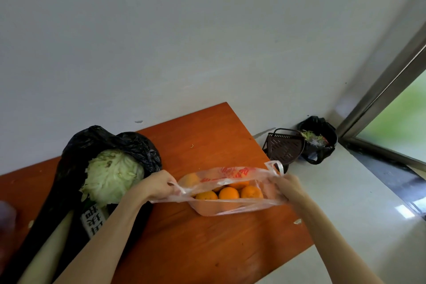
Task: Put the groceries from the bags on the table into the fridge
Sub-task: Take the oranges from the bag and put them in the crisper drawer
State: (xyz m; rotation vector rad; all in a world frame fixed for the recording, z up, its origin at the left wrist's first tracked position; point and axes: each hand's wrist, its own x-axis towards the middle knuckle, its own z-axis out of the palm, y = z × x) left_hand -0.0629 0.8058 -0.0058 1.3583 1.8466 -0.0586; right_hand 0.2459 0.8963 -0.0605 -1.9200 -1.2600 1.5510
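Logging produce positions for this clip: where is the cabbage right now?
In the head view the cabbage sits on the left of the table, in the mouth of the black bag, just left of the left hand.

A table [179, 249] fills the lower left and centre of the frame, its far edge against the wall [184, 30]. On its left part lies a bin bag [76, 152] with a cabbage [113, 175] in its mouth; a long white vegetable [49, 249] and a labelled packet [93, 219] lie below the cabbage in the same bag. Right of the cabbage, at frame centre, a carrier bag [230, 205] with oranges [229, 193] inside sits on the table, the left hand [159, 185] at its left handle, the right hand [289, 188] at its right. Beyond the table's right corner, on the floor [345, 203], a basket [284, 147] stands just left of a lined waste bin [320, 143], near the door frame [380, 90] at the right edge.
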